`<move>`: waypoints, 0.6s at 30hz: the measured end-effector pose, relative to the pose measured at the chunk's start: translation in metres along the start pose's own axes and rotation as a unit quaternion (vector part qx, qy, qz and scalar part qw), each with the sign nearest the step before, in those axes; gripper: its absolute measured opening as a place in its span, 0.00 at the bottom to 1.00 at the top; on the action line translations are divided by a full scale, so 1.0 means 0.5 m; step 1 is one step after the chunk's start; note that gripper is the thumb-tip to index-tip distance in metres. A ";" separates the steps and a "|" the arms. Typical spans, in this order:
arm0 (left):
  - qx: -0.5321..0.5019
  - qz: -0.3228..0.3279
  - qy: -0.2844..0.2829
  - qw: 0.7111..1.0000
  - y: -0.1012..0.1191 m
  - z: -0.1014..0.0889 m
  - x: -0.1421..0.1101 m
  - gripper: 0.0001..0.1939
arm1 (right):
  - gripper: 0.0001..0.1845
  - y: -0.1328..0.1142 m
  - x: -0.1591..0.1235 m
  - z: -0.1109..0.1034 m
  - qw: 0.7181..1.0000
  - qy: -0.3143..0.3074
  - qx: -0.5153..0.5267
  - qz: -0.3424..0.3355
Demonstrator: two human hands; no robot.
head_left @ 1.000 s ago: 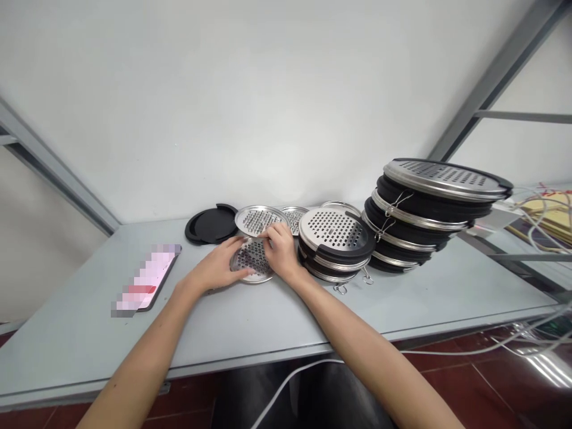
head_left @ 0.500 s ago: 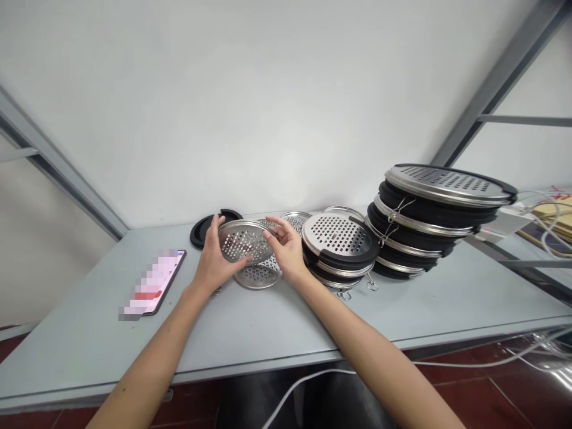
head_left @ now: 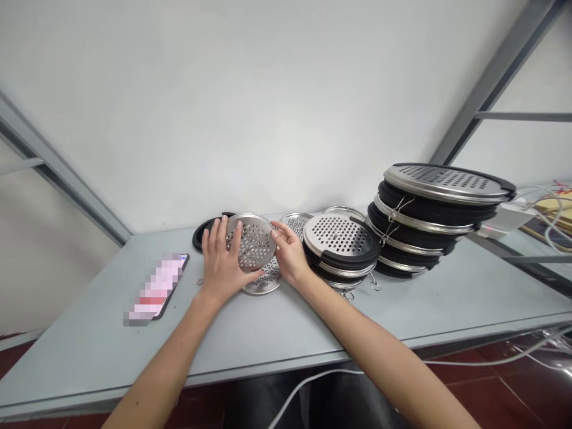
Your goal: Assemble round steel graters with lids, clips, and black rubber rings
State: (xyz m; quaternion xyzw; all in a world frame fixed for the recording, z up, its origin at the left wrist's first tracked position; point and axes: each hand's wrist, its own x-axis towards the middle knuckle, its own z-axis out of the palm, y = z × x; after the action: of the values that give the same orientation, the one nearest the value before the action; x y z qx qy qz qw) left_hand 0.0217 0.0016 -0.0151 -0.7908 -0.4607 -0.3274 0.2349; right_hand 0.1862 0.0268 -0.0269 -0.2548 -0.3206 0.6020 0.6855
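Note:
A round metal grater disc (head_left: 257, 241) is raised and tilted toward me above other discs. My right hand (head_left: 291, 253) pinches its right edge between thumb and fingers. My left hand (head_left: 223, 256) lies open across its left part, fingers spread over the face and thumb by the lower edge. Below it another grater disc (head_left: 263, 284) rests on the table, partly covered. Behind my left hand sits a black ring-shaped piece (head_left: 199, 238), mostly hidden. Right of my right hand is a short stack of graters with black rims (head_left: 339, 235), a wire clip (head_left: 375, 285) beside its base.
A tall leaning stack of black-rimmed graters (head_left: 447, 185) stands further right. More discs (head_left: 298, 221) lie near the wall. A phone (head_left: 161, 286) with a blurred screen is on the grey table (head_left: 268, 339) at left. Metal posts (head_left: 491, 89) flank the table; a white cable (head_left: 304, 384) hangs in front.
The disc has turned to show more of its face. My left hand has moved from gripping its left edge to lying spread over its front. My right hand keeps its edge hold.

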 end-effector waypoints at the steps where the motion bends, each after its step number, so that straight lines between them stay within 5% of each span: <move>1: 0.005 -0.006 -0.014 1.000 0.004 0.000 0.000 0.67 | 0.22 -0.002 0.000 -0.001 1.000 0.002 0.014 0.019; 18: -0.012 -0.039 -0.108 0.993 0.011 0.002 -0.001 0.65 | 0.21 -0.007 0.002 -0.010 0.986 0.008 0.065 0.152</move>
State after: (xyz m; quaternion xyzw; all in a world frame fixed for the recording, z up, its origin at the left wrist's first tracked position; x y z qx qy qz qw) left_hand 0.0266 -0.0006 -0.0167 -0.8058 -0.5099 -0.2540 0.1616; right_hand 0.1925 0.0272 -0.0274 -0.2597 -0.2330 0.7167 0.6038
